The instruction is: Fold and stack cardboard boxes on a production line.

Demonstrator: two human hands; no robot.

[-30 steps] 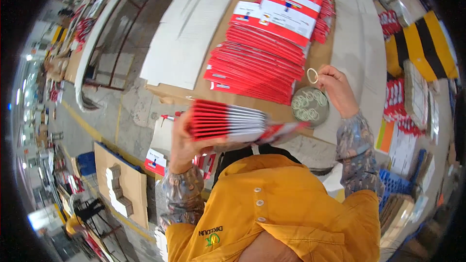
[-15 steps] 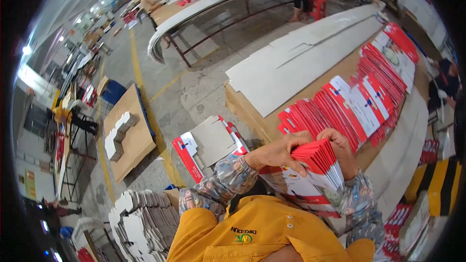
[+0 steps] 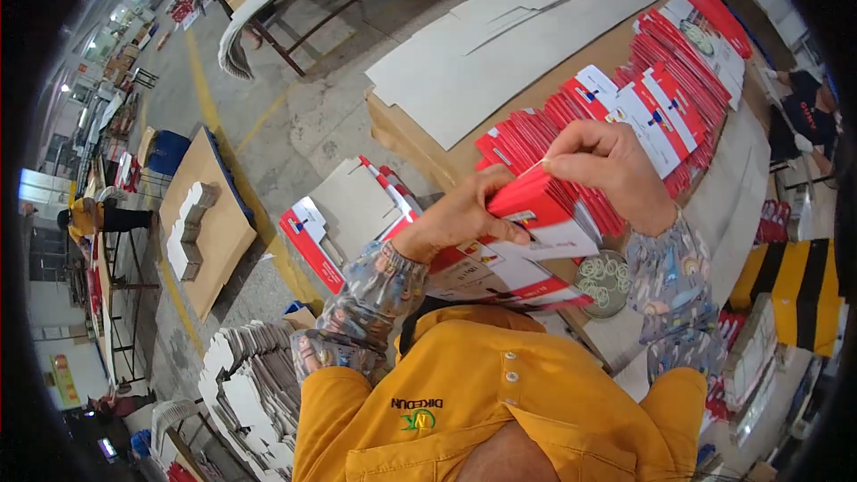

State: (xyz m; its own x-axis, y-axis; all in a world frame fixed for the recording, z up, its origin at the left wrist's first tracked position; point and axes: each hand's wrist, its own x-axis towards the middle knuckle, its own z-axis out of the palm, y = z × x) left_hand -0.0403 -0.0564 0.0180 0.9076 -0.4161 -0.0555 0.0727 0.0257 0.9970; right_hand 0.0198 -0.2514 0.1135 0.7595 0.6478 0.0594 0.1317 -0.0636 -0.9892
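Observation:
My left hand grips a bundle of red and white folded cartons, thumb across its front face and fingers behind. Above the bundle's top edge, my right hand pinches a thin pale strand, apparently a rubber band, between thumb and forefinger. Below the bundle, more red and white cartons lie near my body. Beside them, close to my right sleeve, sits a round dish with several pale rubber bands in it.
Long rows of red and white cartons cover the table to the right, next to grey-white board sheets. Stacked cut boards stand at lower left. A flat brown cardboard holds white pieces. Co-workers are around.
My right hand has left the bundle's right side and risen over its top, now pinching a strand. The bundle has turned and the rubber-band dish has come into sight as the view shifted.

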